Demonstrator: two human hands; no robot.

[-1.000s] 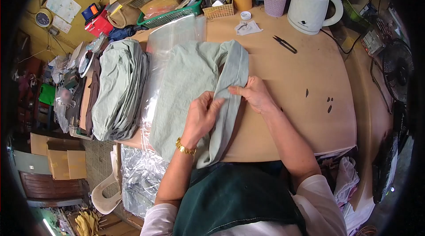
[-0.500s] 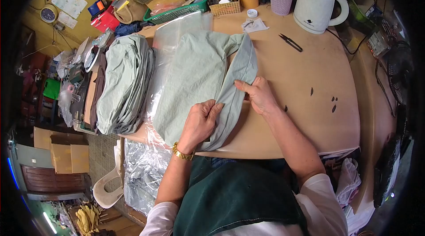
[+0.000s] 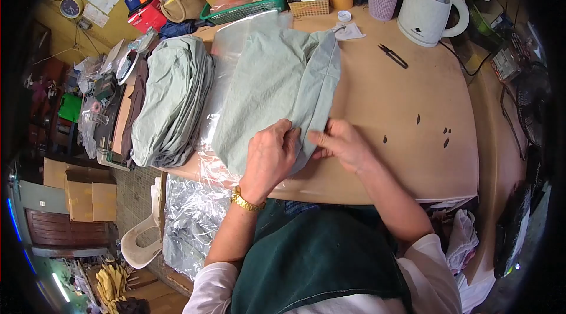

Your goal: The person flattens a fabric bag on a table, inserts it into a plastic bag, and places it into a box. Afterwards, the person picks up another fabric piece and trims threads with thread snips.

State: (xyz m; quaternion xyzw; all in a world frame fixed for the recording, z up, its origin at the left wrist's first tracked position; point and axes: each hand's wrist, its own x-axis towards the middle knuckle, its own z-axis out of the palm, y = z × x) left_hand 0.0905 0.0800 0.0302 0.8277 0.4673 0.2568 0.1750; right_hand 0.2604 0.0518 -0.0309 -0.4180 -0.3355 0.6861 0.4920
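A pale green cloth piece (image 3: 265,78) lies on the brown table (image 3: 424,102), partly over clear plastic sheeting (image 3: 221,72). Its right side is a folded band with seams running along it. My left hand (image 3: 271,149) pinches the cloth near the lower end of the band, with a gold watch on the wrist. Just to the right, my right hand (image 3: 339,144) has thumb and fingers closed on the band's outer edge. A thick stack of folded pale green cloth (image 3: 168,102) rests left of the plastic.
Black thread snips (image 3: 393,56) lie beyond my right hand. A white kettle (image 3: 425,13), a pink cup (image 3: 383,1) and a green basket (image 3: 247,10) line the back edge. A white chair (image 3: 141,246) stands at the lower left.
Both hands have come lower on the band relative to the cloth, and my right hand sits nearer its lower end. The view has shifted, so the table's items appear further right.
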